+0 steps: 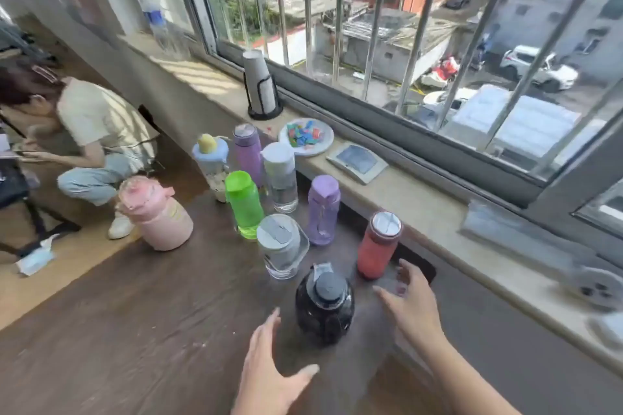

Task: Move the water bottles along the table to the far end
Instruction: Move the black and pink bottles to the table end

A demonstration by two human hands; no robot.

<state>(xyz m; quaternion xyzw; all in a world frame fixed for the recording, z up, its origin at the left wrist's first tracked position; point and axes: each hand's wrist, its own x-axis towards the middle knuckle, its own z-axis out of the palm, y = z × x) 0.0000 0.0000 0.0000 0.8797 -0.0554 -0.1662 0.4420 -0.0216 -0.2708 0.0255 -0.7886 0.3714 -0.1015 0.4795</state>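
Black water bottle (324,305) upright on the dark counter (135,330), nearest of the cluster. Left hand (273,377) and right hand (409,301) flank it, fingers spread, palms facing in, touching nothing (both empty). Red bottle (377,248) just beyond the right hand; clear bottle (282,246), green bottle (244,204) and pink bottle (155,214) stand farther along, by the windowsill (421,202).

Head camera looks steeply down along the table (135,330) (wide-angle, close), window (404,44) at right.
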